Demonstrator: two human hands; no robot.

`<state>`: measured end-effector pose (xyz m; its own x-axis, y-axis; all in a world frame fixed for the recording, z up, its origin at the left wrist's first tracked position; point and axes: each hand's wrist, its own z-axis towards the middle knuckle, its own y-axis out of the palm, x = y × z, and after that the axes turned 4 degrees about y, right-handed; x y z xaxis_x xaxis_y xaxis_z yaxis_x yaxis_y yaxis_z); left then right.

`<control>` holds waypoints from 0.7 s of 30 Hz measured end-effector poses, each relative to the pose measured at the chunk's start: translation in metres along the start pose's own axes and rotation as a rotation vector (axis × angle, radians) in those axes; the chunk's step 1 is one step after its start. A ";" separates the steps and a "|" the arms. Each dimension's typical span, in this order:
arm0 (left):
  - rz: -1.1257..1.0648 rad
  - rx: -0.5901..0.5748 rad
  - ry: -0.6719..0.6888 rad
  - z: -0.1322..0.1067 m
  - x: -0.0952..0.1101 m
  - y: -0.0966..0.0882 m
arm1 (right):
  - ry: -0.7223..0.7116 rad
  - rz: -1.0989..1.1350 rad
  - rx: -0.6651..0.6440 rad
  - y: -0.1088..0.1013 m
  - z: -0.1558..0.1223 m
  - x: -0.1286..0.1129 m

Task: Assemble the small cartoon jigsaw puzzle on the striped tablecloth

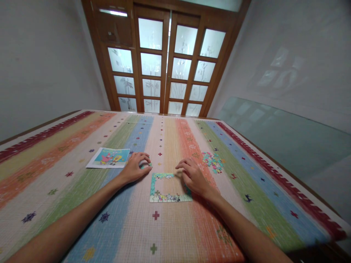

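Observation:
A partly assembled jigsaw puzzle lies before me as a rectangular border of joined pieces, with tablecloth showing through its middle. My left hand rests left of its upper corner, fingers and thumb curled round several small greenish puzzle pieces. Over the border's upper right corner is my right hand, its fingers bent and drawn together. Whatever it may hold is hidden, and it covers part of the border's right side. Left of my left hand lies a printed picture of cartoon figures.
A heap of loose puzzle pieces lies right of my right hand. The striped tablecloth covers the table. Beyond the far edge stand wooden doors with glass panes; a pale glass panel leans along the right wall.

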<state>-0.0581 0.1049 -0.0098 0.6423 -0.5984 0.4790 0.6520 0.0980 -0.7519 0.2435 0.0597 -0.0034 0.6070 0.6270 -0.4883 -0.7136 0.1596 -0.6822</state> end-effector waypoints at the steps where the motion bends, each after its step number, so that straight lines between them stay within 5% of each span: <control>1: -0.028 0.018 -0.009 0.001 0.003 -0.001 | 0.005 0.005 -0.010 0.000 0.001 -0.001; 12: -0.451 -0.086 -0.017 0.017 0.061 0.010 | 0.174 0.243 -0.224 -0.005 0.018 -0.026; 17: -0.577 -0.092 -0.044 0.029 0.075 0.023 | 0.229 0.284 -0.109 -0.004 0.020 -0.024; 21: -0.559 -0.099 -0.046 0.029 0.081 0.027 | 0.243 0.345 -0.148 -0.009 0.017 -0.016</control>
<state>0.0237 0.0825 0.0218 0.2288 -0.5025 0.8337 0.8583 -0.2999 -0.4163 0.2341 0.0617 0.0199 0.4194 0.4242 -0.8026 -0.8417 -0.1495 -0.5188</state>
